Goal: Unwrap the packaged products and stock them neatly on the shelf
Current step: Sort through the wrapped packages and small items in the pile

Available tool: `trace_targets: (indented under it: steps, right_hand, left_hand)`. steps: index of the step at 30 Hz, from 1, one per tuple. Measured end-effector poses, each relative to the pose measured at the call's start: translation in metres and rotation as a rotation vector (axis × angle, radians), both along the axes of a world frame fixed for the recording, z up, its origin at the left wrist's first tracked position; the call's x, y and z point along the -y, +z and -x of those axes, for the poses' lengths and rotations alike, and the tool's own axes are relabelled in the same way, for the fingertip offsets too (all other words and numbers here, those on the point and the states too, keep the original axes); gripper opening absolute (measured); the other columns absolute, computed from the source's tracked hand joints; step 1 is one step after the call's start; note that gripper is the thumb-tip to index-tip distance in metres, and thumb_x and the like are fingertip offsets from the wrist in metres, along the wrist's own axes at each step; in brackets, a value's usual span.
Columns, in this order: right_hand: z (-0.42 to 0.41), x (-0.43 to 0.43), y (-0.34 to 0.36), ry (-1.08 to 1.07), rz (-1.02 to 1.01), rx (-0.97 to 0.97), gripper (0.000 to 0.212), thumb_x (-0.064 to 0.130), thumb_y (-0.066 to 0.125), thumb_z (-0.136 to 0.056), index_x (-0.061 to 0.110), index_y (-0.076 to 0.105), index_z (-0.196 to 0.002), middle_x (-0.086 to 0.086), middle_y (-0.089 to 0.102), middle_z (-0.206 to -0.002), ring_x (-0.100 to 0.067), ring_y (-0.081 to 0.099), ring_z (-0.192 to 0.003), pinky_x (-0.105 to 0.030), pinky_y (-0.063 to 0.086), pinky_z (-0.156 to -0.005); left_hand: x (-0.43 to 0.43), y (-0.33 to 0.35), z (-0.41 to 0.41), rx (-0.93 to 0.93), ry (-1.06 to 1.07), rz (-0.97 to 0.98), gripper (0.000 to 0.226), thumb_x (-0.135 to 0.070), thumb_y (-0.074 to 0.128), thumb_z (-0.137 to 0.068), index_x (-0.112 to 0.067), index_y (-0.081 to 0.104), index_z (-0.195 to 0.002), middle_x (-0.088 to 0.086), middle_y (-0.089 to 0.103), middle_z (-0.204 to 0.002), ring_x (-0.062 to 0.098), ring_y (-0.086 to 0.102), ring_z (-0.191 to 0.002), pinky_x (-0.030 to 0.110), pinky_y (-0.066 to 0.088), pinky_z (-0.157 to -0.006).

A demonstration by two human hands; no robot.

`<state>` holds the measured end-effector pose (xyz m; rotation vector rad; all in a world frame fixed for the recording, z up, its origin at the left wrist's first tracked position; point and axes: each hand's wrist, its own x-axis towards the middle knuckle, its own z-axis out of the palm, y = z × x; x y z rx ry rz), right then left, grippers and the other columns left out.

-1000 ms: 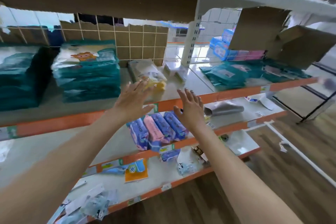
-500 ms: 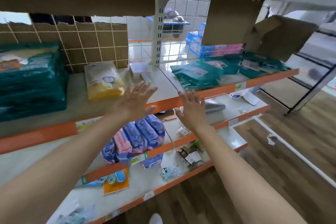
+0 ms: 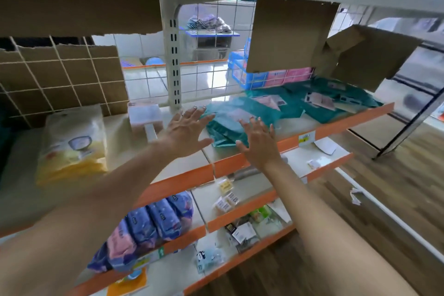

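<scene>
Teal packs (image 3: 225,124) on shelf (image 3: 192,166), at 1 o'clock of left hand (image 3: 185,132); right hand (image 3: 260,145) above them. Each grip slack: fingers spread straight, nothing held.

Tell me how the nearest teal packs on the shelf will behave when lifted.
The teal packs look like soft film-wrapped bundles, so they will probably sag and feel light. Their glossy wrap may be slippery; lying loosely overlapped, the top ones could slide. Lying flat, they seem unlikely to roll.
</scene>
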<state>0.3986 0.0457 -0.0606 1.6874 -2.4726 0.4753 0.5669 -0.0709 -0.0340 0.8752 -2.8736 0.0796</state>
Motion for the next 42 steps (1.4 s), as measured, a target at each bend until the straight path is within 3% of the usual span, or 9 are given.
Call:
trace_targets:
  steps: [10,19,23,42]
  right_hand:
    - [0.103,0.036,-0.006,0.069,-0.1,-0.077,0.061,0.039,0.046,-0.095,0.025,0.02,-0.148,-0.007,0.017,-0.156,-0.024,0.01,-0.145,-0.046,0.002,-0.115]
    - [0.201,0.076,-0.007,0.295,-0.029,-0.083,0.06,0.037,0.051,-0.092,0.02,0.029,-0.146,-0.006,0.03,-0.151,-0.023,0.019,-0.142,-0.043,0.006,-0.115]
    - [0.24,0.081,-0.013,0.332,-0.061,-0.049,0.059,0.037,0.049,-0.093,0.024,0.027,-0.146,-0.004,0.027,-0.153,-0.021,0.017,-0.143,-0.042,0.004,-0.115]
    - [0.361,0.068,-0.025,0.178,-0.101,0.043,0.059,0.039,0.041,-0.097,0.022,0.018,-0.148,-0.007,0.019,-0.156,-0.023,0.012,-0.144,-0.044,0.005,-0.116]
  left_hand:
    - [0.02,-0.012,0.087,0.032,0.106,-0.007,0.07,-0.056,0.038,-0.092,-0.029,0.009,-0.149,0.003,0.007,-0.157,0.022,0.008,-0.144,0.042,0.006,-0.116]
    - [0.03,-0.02,0.171,0.006,0.311,-0.067,0.068,-0.055,0.038,-0.092,-0.029,0.012,-0.149,0.001,0.008,-0.157,0.021,0.01,-0.144,0.041,0.01,-0.116]
    - [0.023,-0.031,0.21,-0.02,0.37,-0.089,0.067,-0.055,0.037,-0.092,-0.03,0.013,-0.149,-0.001,0.009,-0.157,0.019,0.01,-0.144,0.041,0.008,-0.116]
    - [0.031,-0.037,0.332,-0.012,0.223,-0.16,0.069,-0.054,0.041,-0.091,-0.028,0.013,-0.149,0.0,0.01,-0.157,0.021,0.009,-0.144,0.043,0.009,-0.117]
